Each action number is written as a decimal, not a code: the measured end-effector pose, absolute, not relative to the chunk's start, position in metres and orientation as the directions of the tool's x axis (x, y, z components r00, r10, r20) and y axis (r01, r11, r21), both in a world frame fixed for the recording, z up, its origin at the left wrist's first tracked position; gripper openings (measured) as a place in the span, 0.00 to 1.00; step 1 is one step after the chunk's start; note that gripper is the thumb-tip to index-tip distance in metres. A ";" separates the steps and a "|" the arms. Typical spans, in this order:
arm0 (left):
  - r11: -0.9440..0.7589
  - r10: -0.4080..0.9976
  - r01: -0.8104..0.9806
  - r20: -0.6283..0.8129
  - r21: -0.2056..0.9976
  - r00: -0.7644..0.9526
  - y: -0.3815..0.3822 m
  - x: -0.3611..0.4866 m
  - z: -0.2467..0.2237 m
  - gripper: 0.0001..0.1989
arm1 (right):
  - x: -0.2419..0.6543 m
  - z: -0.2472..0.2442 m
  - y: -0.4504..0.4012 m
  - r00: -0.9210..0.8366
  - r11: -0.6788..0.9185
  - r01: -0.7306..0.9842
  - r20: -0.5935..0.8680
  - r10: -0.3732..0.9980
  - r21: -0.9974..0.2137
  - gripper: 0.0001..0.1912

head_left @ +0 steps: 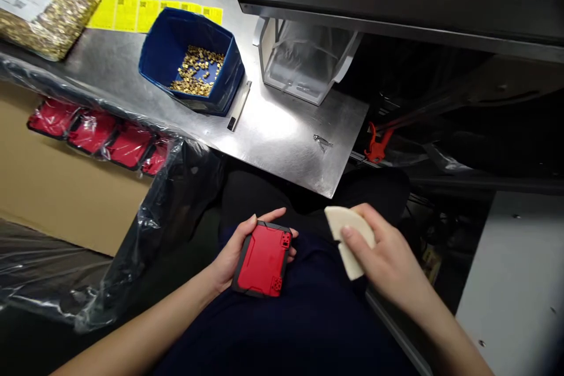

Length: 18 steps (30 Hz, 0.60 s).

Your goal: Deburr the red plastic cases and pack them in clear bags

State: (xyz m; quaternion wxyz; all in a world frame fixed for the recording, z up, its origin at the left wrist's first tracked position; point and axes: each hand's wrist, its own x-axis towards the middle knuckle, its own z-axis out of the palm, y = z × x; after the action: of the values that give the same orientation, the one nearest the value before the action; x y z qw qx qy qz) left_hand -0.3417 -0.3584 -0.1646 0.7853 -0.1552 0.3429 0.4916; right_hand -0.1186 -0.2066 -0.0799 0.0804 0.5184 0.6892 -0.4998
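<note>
My left hand [235,249] holds a flat red plastic case [264,255] with a black border, its red face turned up, over my lap. The fingers wrap under it and the thumb lies along its near upper edge. In my right hand [383,247] is a cream-coloured half-round pad [350,232] with a slit at its straight side, pinched between thumb and fingers. A gap separates the pad from the red case. What lies under the case is hidden.
On the metal table [291,153] stand a blue bin [189,59] of small brass pieces and a clear bin [304,64]. A bag of brass parts [48,3] lies left. Several red cases [94,132] sit in a plastic-lined carton [57,188]. An orange-handled tool [376,144] is right.
</note>
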 end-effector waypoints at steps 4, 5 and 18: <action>0.460 0.638 -0.882 -0.728 0.098 0.252 -0.356 -0.342 -0.159 0.31 | -0.144 -0.077 -0.233 -0.681 0.225 0.718 -0.600 0.419 -0.658 0.10; 0.461 0.630 -0.883 -0.735 0.094 0.250 -0.356 -0.342 -0.158 0.31 | -0.149 -0.076 -0.238 -0.713 0.311 0.697 -0.579 0.396 -0.646 0.10; 0.552 0.531 -0.818 -0.824 0.159 0.198 -0.357 -0.340 -0.160 0.30 | -0.183 -0.068 -0.234 -0.744 0.596 0.638 -0.590 0.313 -0.488 0.12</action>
State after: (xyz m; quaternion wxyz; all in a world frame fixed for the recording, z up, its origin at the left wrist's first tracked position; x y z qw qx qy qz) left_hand -0.3397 -0.3566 -0.1602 0.7573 -0.1595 0.4500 0.4456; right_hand -0.1831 -0.2336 -0.0675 0.2285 0.2752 0.8637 -0.3550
